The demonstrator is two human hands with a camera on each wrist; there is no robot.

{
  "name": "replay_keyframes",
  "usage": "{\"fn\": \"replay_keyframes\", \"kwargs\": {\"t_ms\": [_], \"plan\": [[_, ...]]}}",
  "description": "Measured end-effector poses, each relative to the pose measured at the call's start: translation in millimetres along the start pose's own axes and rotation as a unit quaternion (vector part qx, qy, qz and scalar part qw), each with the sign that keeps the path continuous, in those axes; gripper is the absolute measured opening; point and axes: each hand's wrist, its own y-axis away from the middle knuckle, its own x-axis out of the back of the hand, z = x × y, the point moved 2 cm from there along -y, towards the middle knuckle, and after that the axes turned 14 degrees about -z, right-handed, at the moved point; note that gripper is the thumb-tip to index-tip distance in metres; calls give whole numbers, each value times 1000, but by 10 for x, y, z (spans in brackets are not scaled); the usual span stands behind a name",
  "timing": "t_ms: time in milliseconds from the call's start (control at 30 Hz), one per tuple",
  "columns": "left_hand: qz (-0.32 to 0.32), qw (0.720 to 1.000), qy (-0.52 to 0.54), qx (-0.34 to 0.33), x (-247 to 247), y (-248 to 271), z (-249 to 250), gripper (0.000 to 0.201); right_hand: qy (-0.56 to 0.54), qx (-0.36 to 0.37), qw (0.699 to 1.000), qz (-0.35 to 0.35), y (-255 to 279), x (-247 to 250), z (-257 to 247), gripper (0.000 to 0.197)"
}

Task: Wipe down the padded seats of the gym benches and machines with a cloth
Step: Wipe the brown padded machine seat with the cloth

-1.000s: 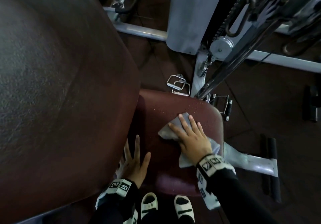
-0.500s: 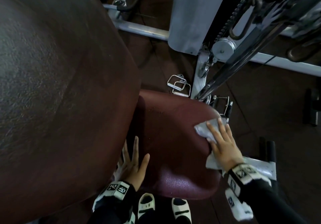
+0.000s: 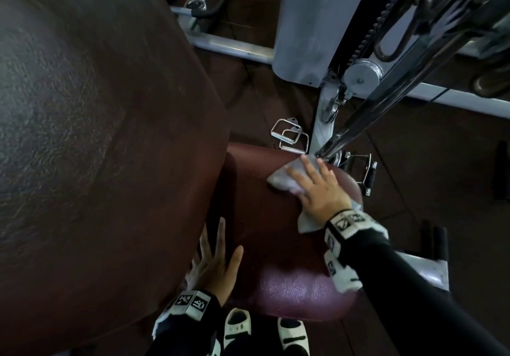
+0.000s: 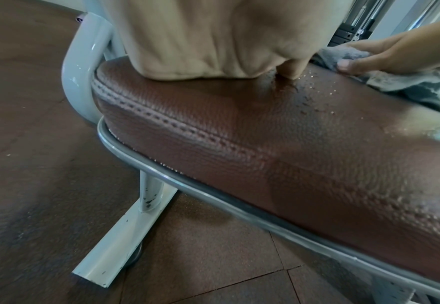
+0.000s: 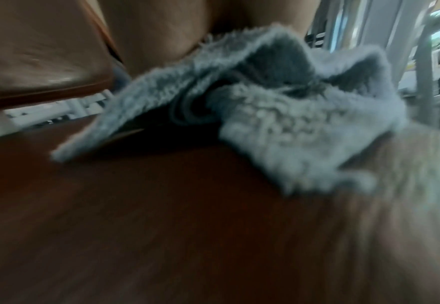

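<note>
A dark red padded seat (image 3: 270, 256) lies below me, wet with droplets (image 4: 314, 98) on its surface. My right hand (image 3: 320, 187) presses flat with spread fingers on a grey cloth (image 3: 284, 179) at the seat's far right corner. The cloth (image 5: 278, 115) fills the blurred right wrist view, bunched under the palm. My left hand (image 3: 218, 261) rests flat with straight fingers on the seat's near left side, beside the big padded backrest (image 3: 96, 134). It holds nothing. In the left wrist view my right hand's fingers (image 4: 384, 59) lie on the cloth (image 4: 400, 80).
A white machine frame with a pulley (image 3: 361, 75) and slanted bars rises just beyond the seat. Chrome cable handles (image 3: 289, 138) lie on the brown floor. A second handle (image 3: 361, 173) sits right of the seat. My shoes (image 3: 237, 330) stand at the seat's near edge.
My right hand has slid the cloth from the seat's middle to its right edge, then up and left to the far right corner. The left hand has stayed put.
</note>
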Motion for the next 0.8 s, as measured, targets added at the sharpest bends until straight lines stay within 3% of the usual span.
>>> {"fn": "replay_keyframes", "kwargs": {"t_ms": [133,200,300,400,467,533,600,800], "plan": [[5,1000,0,1,-10,-13,-13,71,-93,-50,994,19,6,14,512,55],[2,1000,-1,-5,-17,-12,-27,70,-106,-20,991,85,247,-65,613,52],[-6,1000,1,-14,0,15,-11,70,-15,58,984,170,694,-356,509,46],[-1,1000,-3,-17,7,19,-10,70,-8,2,991,134,984,-715,270,49],[5,1000,-2,-19,5,16,-15,71,14,11,994,104,1012,-813,2,51],[8,1000,0,-22,18,15,-14,71,18,45,997,56,887,-693,-246,58],[3,1000,4,-21,18,20,-11,71,15,25,1000,1,647,-511,-347,61],[15,1000,15,-20,6,18,-14,69,4,-19,1000,3,-19,-46,44,57]]}}
